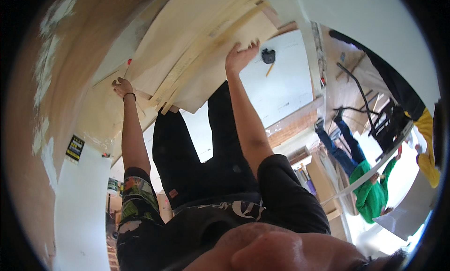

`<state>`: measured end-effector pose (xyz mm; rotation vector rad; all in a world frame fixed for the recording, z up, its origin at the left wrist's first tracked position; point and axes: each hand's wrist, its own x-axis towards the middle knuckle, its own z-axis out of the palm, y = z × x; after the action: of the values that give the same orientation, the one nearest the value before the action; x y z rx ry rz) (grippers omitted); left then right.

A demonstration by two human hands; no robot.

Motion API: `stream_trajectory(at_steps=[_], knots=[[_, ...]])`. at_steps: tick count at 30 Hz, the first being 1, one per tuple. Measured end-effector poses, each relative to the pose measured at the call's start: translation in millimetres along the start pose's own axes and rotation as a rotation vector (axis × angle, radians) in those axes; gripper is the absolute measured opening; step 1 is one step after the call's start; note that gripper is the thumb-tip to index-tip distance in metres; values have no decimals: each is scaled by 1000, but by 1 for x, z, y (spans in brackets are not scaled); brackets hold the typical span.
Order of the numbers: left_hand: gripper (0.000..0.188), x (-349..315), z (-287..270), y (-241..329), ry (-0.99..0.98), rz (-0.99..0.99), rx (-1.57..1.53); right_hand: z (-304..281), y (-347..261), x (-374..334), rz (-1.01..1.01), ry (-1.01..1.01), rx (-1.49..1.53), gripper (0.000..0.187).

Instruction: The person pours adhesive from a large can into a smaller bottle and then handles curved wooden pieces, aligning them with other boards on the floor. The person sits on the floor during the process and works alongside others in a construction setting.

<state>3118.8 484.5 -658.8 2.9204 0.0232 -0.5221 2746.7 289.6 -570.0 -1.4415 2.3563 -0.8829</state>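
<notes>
Thin wooden sheets and strips (187, 41), some overlapping, lie in front of me across a large white board (290, 76). My right hand (241, 57) is over the right part of the pale wood with its fingers spread and nothing in them. On the left, my left hand (123, 87) is at the edge of the wooden sheets, fingers apart and partly bent. Whether it touches the wood I cannot tell. Close to it is a small red round thing (130, 61). Right of my right hand sit a dark crumpled-looking lump (268, 55) and a yellow pencil-like stick (269, 70).
A wooden wall-like surface with white smears (51, 83) rises at the left, near a black-and-yellow label (75, 148). At the right are a black frame-like object (389, 123), a person in a green top (370, 191) and another person's yellow sleeve (425, 130).
</notes>
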Motion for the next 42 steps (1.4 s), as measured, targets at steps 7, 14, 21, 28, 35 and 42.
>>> stream_trajectory(at_steps=[7,14,21,28,35,42], knots=[[31,11,1,-54,-537,-188,-863,77,-143,-111,-1112,-1083,10,38],[31,-22,10,-67,-780,-317,-1268,126,-157,-223,-1501,-1262,-325,48],[30,-56,21,-69,-847,-385,-1603,146,-165,-249,-1459,-1311,-476,51],[69,-69,0,-51,-826,-431,-1476,150,-173,-265,-1387,-1222,-433,44],[76,-68,-6,-54,-894,-413,-1513,142,-167,-274,-1396,-1003,-222,40],[64,-61,-18,-56,-902,-382,-1587,114,-186,-265,-1373,-1089,-237,38]])
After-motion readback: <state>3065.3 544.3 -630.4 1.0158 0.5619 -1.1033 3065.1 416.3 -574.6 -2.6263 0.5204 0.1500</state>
